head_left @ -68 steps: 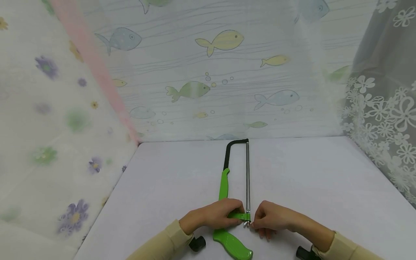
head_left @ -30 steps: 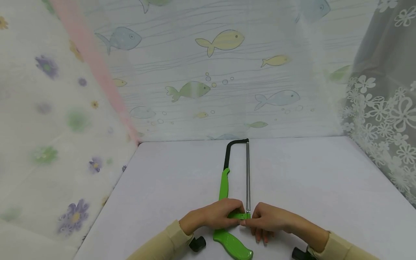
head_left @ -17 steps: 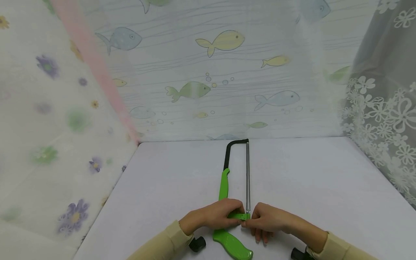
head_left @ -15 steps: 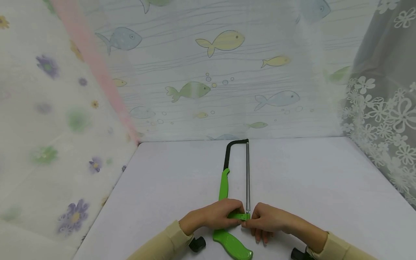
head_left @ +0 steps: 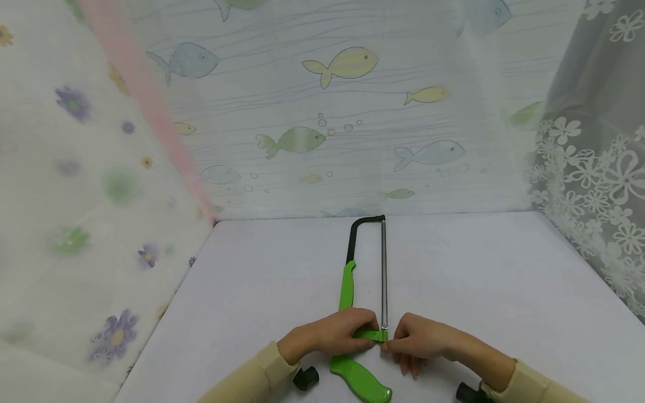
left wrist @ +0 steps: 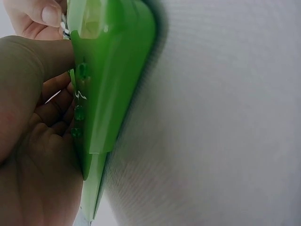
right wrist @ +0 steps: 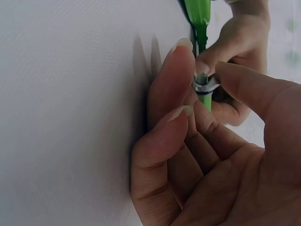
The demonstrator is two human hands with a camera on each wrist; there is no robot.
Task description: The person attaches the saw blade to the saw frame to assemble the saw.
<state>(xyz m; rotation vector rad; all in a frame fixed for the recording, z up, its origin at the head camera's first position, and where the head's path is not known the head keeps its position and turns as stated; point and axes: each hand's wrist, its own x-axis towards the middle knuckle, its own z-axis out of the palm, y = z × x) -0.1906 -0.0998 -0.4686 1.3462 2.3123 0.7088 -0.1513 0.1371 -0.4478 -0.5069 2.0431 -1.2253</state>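
Observation:
A hacksaw (head_left: 346, 285) with a green handle and black front frame lies flat on the white table, its blade (head_left: 384, 268) on the right side. My left hand (head_left: 342, 331) grips the green lower arm of the frame, thumb on the near side, as the left wrist view also shows against the green body (left wrist: 110, 80). At the blade's near end sits a small metal wing nut (right wrist: 206, 85). My right hand (head_left: 425, 340) has its thumb and index finger pinched around that nut, while the other fingers curl loosely near the table surface.
White cloth covers the table (head_left: 262, 268). A curtain printed with fish (head_left: 353, 140) stands behind it, with flowered cloth at the left and a grey lace-patterned curtain (head_left: 594, 168) at the right. Black wrist cameras (head_left: 305, 379) sit below the sleeves.
My right hand swung slightly left over the wing nut, then came back a little to the right. The left hand and the hacksaw have stayed in place.

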